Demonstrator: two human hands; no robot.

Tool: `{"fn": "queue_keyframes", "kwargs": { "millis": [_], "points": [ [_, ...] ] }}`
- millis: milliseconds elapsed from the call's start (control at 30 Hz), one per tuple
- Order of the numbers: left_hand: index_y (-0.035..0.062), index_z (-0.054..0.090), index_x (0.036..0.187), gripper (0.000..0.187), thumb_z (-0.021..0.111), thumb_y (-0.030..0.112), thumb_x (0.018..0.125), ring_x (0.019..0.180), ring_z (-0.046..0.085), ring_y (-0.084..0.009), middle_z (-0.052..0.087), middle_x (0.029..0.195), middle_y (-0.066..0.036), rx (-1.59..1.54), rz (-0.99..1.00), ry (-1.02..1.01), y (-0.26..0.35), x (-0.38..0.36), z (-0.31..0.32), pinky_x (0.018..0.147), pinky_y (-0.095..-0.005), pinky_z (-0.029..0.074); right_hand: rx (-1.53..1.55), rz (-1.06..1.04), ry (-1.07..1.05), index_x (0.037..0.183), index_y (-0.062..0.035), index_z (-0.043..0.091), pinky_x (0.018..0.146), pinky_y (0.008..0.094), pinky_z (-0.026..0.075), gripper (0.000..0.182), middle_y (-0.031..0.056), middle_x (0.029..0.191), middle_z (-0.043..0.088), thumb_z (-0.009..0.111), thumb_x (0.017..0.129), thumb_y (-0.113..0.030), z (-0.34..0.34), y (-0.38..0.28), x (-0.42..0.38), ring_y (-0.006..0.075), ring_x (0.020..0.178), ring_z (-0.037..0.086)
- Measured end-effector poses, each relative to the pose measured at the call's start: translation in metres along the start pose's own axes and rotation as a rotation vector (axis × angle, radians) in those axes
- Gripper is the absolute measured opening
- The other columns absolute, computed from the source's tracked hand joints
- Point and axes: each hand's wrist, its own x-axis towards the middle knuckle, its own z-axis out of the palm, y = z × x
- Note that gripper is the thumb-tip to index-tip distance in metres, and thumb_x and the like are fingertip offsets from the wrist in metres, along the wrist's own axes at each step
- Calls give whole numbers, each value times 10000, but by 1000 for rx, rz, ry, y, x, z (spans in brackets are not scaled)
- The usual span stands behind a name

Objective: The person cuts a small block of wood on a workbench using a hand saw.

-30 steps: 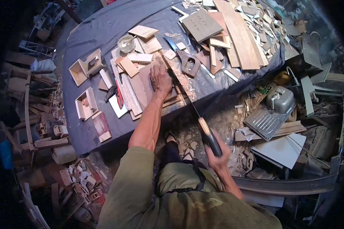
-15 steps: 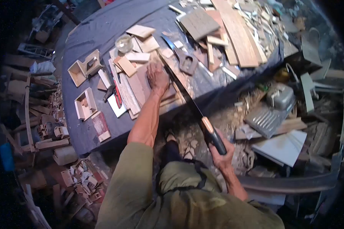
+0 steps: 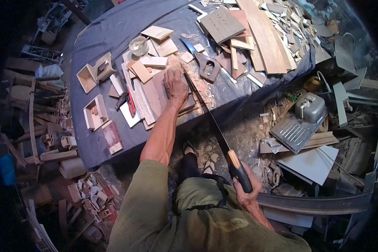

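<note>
My right hand [image 3: 248, 187] is wrapped around the black and tan handle of a handsaw [image 3: 212, 122]. The saw's long dark blade slants up and away, its far end beside my left fingers at the edge of the work. With fingers curled, my left hand [image 3: 176, 87] presses down on a flat brown wooden board [image 3: 156, 87] near the table's front edge. Pale sawdust [image 3: 203, 86] lies around the blade. The exact contact between blade and wood is too fine to make out.
Small wooden boxes [image 3: 95, 112], a red-handled tool [image 3: 131, 105] and a glass jar [image 3: 138, 46] sit on the cloth-covered table [image 3: 113, 38]. Planks [image 3: 266, 38] and offcuts fill its far right. A metal sink [image 3: 300, 122] and scrap lie on the floor to the right.
My right hand has drawn the saw back toward my body, down and slightly right. My left hand stays on the board.
</note>
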Motion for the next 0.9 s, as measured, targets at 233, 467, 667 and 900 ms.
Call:
{"fn": "queue_keyframes", "kwargs": {
  "millis": [233,467,667,900],
  "points": [
    [25,638,989,218,566,45,784,982,555,-377,557,962,-173,-23,57,114,-9,-1,16,818,-505,461,15,18,2,1319,-34,600,664,281,532,516,164,856,708,683,810,-40,17,-18,39,139,748,695],
    [16,626,931,171,576,31,768,986,557,-384,558,961,-170,19,31,52,-8,6,14,826,-500,467,-16,-4,20,1306,-23,612,657,273,523,517,138,866,716,660,791,-13,-8,-6,-2,121,737,675],
    [24,647,1006,261,583,33,753,993,560,-384,573,979,-175,-46,27,154,-11,7,14,822,-500,470,22,16,45,1308,-20,613,606,274,499,519,110,776,667,646,790,-14,31,-10,59,109,649,630],
    [34,627,950,205,606,66,748,1010,558,-380,577,988,-175,62,-18,15,-4,7,8,842,-494,465,46,178,-31,1291,13,611,785,285,520,529,119,982,710,638,763,5,-4,9,-7,124,849,644]
  ]
}}
